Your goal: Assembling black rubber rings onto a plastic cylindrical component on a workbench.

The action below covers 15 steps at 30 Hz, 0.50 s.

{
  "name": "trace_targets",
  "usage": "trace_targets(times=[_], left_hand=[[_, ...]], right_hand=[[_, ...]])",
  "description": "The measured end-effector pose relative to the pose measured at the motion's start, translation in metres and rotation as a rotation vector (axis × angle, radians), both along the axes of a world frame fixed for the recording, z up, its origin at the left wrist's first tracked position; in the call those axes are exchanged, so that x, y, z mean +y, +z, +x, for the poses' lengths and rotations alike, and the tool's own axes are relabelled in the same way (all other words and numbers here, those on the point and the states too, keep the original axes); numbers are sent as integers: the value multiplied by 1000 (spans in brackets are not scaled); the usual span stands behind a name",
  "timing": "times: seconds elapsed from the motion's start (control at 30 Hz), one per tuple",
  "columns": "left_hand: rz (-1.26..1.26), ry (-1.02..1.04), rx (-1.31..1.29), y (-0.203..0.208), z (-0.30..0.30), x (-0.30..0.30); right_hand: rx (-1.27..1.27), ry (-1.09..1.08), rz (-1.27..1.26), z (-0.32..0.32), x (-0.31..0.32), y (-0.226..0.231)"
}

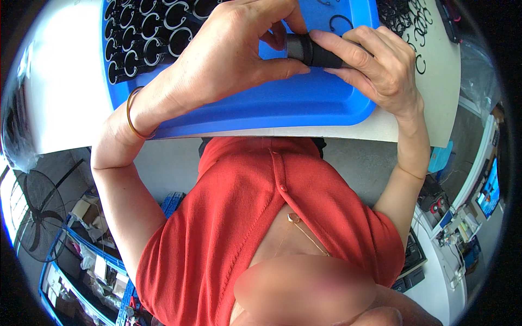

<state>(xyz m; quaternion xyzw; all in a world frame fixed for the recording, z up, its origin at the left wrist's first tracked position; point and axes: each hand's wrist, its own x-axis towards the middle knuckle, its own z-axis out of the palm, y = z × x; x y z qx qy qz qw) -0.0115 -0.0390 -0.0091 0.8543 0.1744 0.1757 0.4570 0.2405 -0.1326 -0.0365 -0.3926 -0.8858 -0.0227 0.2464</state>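
Observation:
Over the blue tray [244,115], a short black cylinder [304,50] lies sideways between my two hands. My left hand [231,51] pinches its left end between thumb and fingers. My right hand [383,65] is closed around its right end, thumb below and index finger along the top, hiding that end. Several black cylindrical parts [130,57] with shiny open rings on their ends stand in rows at the tray's left. A thin dark open ring [341,17] lies in the tray just beyond my right hand.
A heap of dark retaining rings [399,19] is spread on the white table [437,98] right of the tray. A dark hand tool [448,22] lies at the table's far right. A fan [41,214] and blue shelving [92,247] stand at the lower left.

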Motion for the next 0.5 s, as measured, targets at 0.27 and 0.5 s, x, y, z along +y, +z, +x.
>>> trace_targets(times=[0.27,0.5], left_hand=[[-47,-32,-29,-17,-2,7],[-46,-38,-54,-19,0,7]], right_hand=[[-11,3,3,-1,0,1],[-16,-6,-8,0,-1,1]])
